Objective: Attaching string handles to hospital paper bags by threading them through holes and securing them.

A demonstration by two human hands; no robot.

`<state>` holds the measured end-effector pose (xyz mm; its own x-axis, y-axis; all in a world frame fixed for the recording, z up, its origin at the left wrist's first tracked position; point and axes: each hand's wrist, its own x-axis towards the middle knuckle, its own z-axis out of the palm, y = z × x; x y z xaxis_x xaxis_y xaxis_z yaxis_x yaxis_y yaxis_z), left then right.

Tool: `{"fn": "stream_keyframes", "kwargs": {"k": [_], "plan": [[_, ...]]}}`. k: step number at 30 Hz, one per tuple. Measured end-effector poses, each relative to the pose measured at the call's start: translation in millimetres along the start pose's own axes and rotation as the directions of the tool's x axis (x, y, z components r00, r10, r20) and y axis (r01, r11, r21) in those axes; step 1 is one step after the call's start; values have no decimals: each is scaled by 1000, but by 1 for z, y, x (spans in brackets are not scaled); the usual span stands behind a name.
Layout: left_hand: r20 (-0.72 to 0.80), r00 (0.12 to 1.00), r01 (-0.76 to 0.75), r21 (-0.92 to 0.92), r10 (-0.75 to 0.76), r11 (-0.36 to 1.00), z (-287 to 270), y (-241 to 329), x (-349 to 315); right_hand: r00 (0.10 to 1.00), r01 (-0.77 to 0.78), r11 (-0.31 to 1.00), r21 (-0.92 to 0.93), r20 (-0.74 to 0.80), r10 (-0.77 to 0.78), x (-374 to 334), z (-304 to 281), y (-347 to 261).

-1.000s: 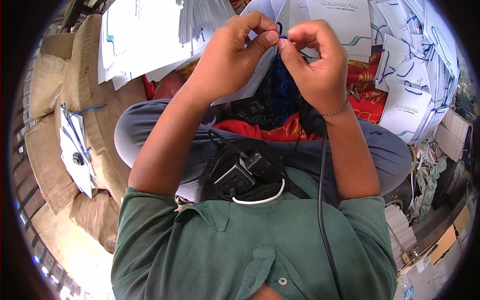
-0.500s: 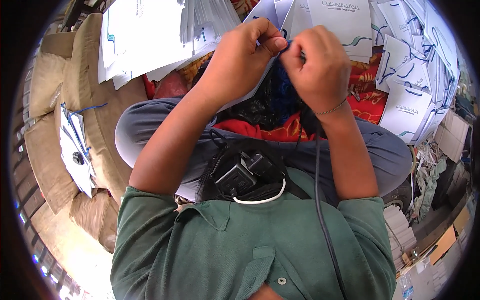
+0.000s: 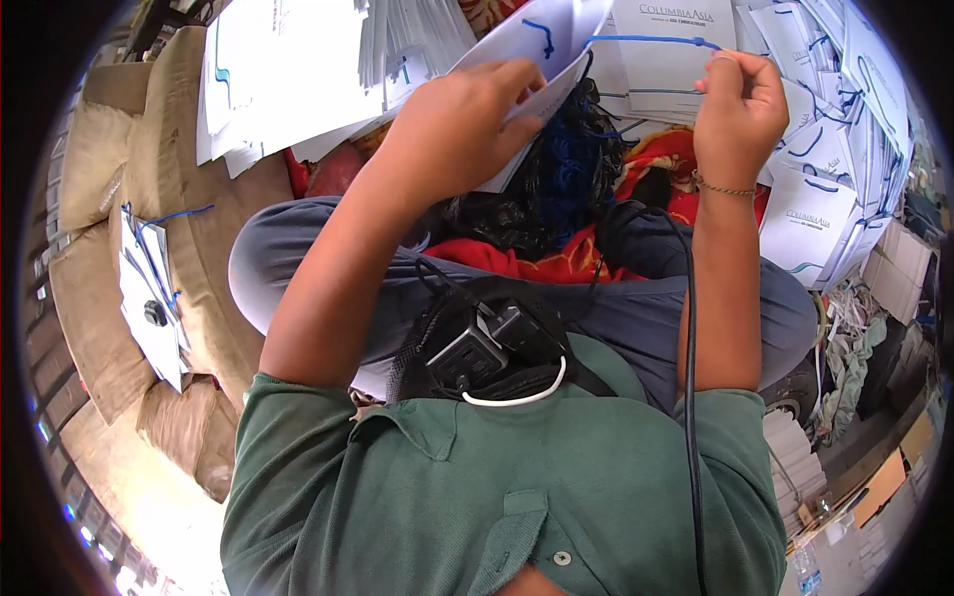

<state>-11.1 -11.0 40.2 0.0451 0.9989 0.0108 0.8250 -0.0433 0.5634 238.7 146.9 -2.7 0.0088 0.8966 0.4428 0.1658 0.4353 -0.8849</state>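
My left hand point(image 3: 475, 127) grips a white paper bag point(image 3: 562, 94) by its side, fingers reaching in at its open top. From the bag's edge a blue cord point(image 3: 651, 39) runs taut to the right. Its knotted end is pinched between thumb and finger of my right hand point(image 3: 740, 109). Another short piece of blue cord point(image 3: 540, 35) hangs on the bag's inner face. Below the bag, a black plastic bag point(image 3: 507, 221) holds a bundle of blue cords point(image 3: 562, 189), between my crossed legs.
A large stack of white paper bags point(image 3: 288, 79) lies at the far left. Corded bags point(image 3: 810, 214) are piled at the right, others point(image 3: 676, 60) lie ahead. A tan sofa point(image 3: 174, 129) stands left, a red patterned cloth point(image 3: 497, 260) lies beneath. A black cable point(image 3: 690, 397) hangs down my front.
My hands were close together at the cord. The right has moved away to the right, drawing the cord straight; the left has shifted down onto the bag, which shows more fully.
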Motion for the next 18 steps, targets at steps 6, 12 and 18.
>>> {"fn": "stream_keyframes", "kwargs": {"k": [6,12,18], "plan": [[-1,999,-53,92,53,994,-8,-12,-5,898,-439,853,282,136,417,-8,10,21],[-189,979,81,24,-75,996,1,-22,8,604,-149,789,-596,577,550,-98,32,143],[-113,988,104,22,-100,994,5,-24,3,82,296,670,-681,717,692,-168,37,128]]}}
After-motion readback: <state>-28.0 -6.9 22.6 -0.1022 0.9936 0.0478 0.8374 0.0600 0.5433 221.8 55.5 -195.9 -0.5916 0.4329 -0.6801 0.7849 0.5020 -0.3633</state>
